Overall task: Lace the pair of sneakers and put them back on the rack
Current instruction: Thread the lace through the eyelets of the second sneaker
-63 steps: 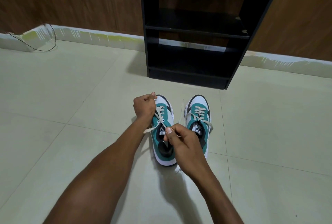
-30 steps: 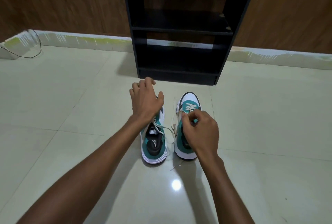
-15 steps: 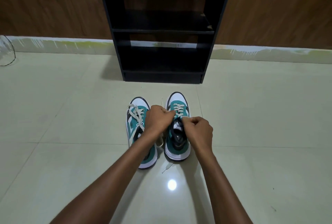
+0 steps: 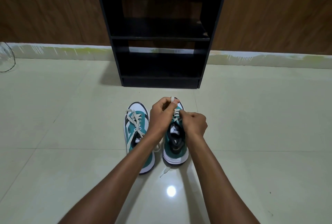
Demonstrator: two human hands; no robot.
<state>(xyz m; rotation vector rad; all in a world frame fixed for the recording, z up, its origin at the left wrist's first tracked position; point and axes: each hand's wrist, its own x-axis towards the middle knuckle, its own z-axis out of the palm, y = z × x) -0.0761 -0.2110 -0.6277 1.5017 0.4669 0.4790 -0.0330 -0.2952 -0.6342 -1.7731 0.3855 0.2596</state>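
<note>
Head view: 2 sneakers [image 4: 139, 134] on glossy tiled floor [image 4: 251, 134].

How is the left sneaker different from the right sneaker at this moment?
1. No hand touches the left sneaker; both the left hand and the right hand work on the right sneaker.
2. The left sneaker's lace lies loose across its top and side; the right sneaker's lace is pulled up in the left hand's grip.

Both are teal and white and stand side by side on the floor, toes toward the rack.
</note>
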